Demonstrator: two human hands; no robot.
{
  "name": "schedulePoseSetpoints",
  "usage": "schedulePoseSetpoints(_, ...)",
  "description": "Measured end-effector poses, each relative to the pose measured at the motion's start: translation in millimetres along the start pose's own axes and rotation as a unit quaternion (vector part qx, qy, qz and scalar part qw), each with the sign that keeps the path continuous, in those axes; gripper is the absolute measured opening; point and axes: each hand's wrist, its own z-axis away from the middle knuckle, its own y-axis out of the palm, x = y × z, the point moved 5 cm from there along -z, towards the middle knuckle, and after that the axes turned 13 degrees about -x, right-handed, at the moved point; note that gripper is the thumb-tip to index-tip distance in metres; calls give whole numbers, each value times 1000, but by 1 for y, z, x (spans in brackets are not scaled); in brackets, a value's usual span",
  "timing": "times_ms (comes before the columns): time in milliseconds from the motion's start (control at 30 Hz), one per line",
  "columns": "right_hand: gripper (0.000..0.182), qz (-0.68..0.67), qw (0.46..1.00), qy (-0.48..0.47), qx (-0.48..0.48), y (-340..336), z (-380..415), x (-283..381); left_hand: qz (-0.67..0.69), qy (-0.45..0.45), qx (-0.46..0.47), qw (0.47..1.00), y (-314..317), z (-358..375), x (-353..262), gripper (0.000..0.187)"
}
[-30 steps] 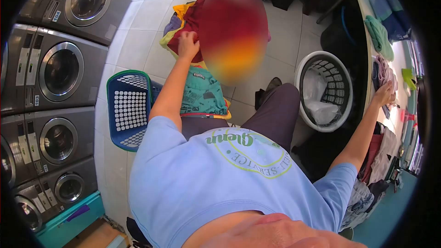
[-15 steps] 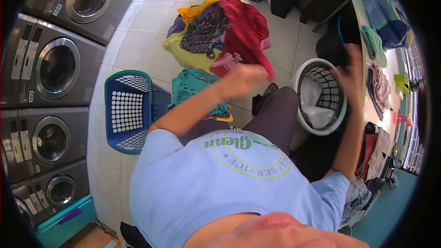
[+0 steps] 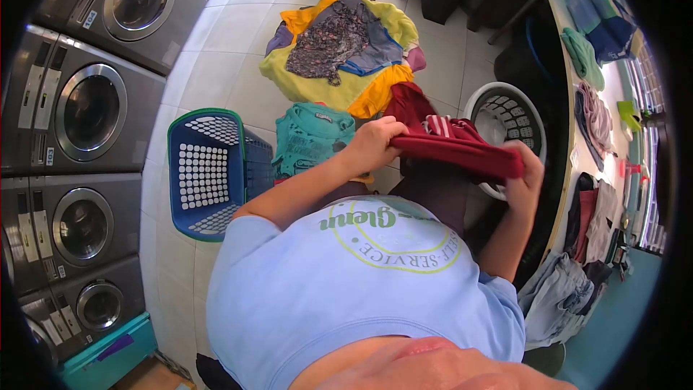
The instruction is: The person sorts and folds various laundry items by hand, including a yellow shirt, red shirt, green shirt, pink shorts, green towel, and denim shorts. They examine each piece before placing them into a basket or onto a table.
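A dark red garment (image 3: pixel 455 153) with white stripes at one part is stretched out in front of my chest. My left hand (image 3: pixel 380 137) grips one end of its folded edge. At the other end, the fingers of my right hand (image 3: pixel 525 173) are wrapped round the same edge. The rest of the cloth hangs down over my lap, and its full shape is hidden. Just beyond it lies a clothes pile (image 3: pixel 332 50) with yellow, orange, grey-blue and dark patterned pieces. Folded teal clothes (image 3: pixel 310 141) lie beside my left forearm.
A blue laundry basket (image 3: pixel 206 173) with a green rim stands to my left, before stacked dryers (image 3: pixel 90 112). On my right is a white round basket (image 3: pixel 538 112) holding clear plastic. A long table (image 3: pixel 577 137) bearing clothes runs along the right side.
The red garment has come off the pile and toward me. My right hand has come in from the right and taken hold of it, so both hands now spread its edge.
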Motion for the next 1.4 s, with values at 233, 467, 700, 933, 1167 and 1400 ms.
schedulePoseSetpoints(233, 18, -539, 831, -131, 34, -144, 65, 58, -170, -141, 48, 974, 7, -39, 156, 28)
schedulePoseSetpoints(467, 27, -186, 968, 162, -46, -51, 70, -10, -346, -258, 3, 902, -44, -55, 288, 26)
schedulePoseSetpoints(700, 65, 120, 970, -4, 211, 57, 40, -17, -67, -13, -68, 995, -27, -72, 144, 21)
schedulePoseSetpoints(933, 30, -125, 975, 132, 128, 147, -9, -57, 103, -7, 1, 995, -34, -59, -29, 25)
schedulePoseSetpoints(1167, 18, -178, 984, 19, 22, 114, -46, -8, 275, -211, 204, 916, -44, -58, 4, 25)
schedulePoseSetpoints(1400, 15, -336, 930, 125, -84, 67, -68, 4, 228, -306, 50, 923, -27, -62, 32, 55)
